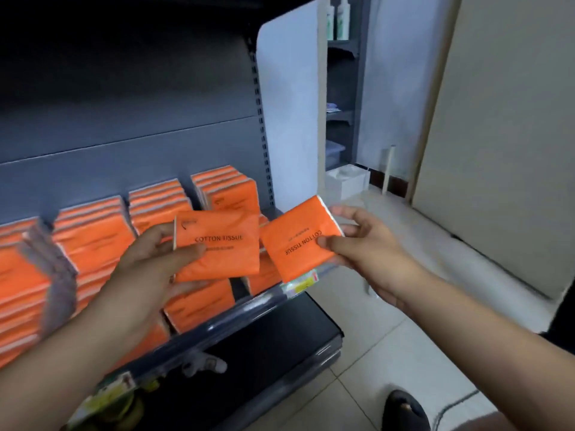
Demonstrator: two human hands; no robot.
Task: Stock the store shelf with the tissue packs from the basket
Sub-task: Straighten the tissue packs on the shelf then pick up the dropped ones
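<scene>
My left hand grips an orange tissue pack printed "COTTON TISSUE", held flat just above the shelf's front right rows. My right hand pinches a second orange tissue pack by its right edge, its print upside down, beside the first and over the shelf's right end. Several rows of orange tissue packs stand on the grey shelf. The basket is out of view.
A white end panel closes the shelf on the right. Behind it a further shelf unit holds bottles and a white box. Below are a dark lower shelf, tiled floor and a black shoe.
</scene>
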